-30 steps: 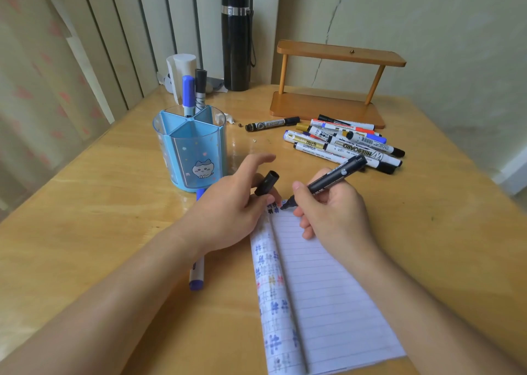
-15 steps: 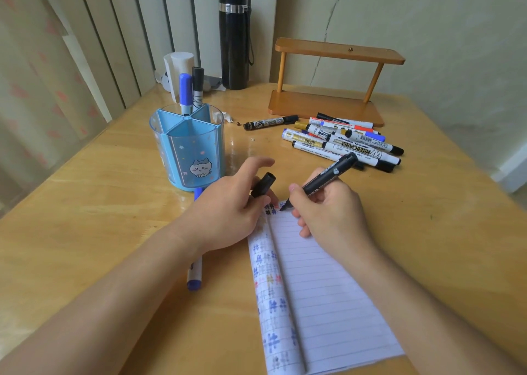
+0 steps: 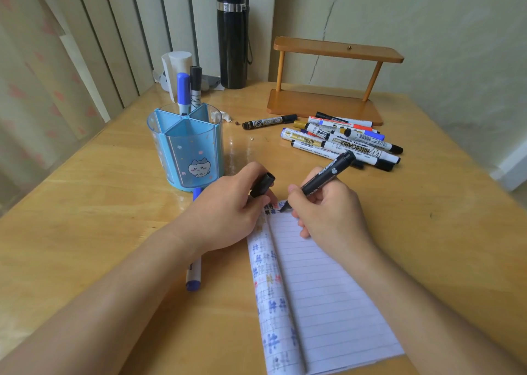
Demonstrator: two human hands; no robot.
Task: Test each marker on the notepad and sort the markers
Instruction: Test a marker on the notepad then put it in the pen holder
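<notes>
My right hand (image 3: 330,212) grips an uncapped black marker (image 3: 328,175), its tip touching the top left of the lined notepad (image 3: 322,297) beside earlier test marks. My left hand (image 3: 228,209) holds the marker's black cap (image 3: 263,185) and rests on the notepad's left edge. A pile of several markers (image 3: 345,142) lies further back on the right. One black marker (image 3: 269,121) lies apart, to the left of the pile. The blue compartment holder (image 3: 185,149) holds a blue marker (image 3: 183,92) and a black-capped one (image 3: 196,86). Another blue marker (image 3: 194,272) lies partly under my left forearm.
A wooden two-tier stand (image 3: 328,75) is at the back, a black flask (image 3: 231,37) and a white roll (image 3: 176,69) at the back left. Small crumbs lie near the holder. The wooden table (image 3: 99,203) runs to a curtain on the left.
My right hand has lowered the marker's tip onto the notepad's top edge and drawn a short stroke. My left hand keeps holding the cap in place.
</notes>
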